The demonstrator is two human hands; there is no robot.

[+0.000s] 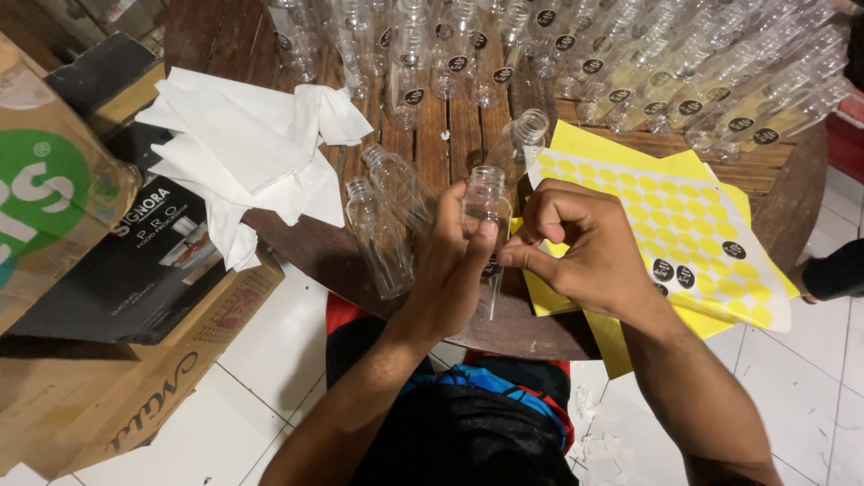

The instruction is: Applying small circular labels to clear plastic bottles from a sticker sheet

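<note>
My left hand grips a small clear plastic bottle upright by its body, above the near edge of a round wooden table. My right hand pinches a round black sticker against the bottle's side, thumb and forefinger touching it. Just right of my hands lies a yellow sticker sheet with a few black round stickers left on it. Three more clear bottles lie on the table left of my hands and behind them, unlabelled as far as I can see.
Several clear bottles with black labels lie in rows across the far side of the table. Crumpled white paper sits at the left. Cardboard boxes stand on the white tiled floor at the left. A dark sleeve shows at the right edge.
</note>
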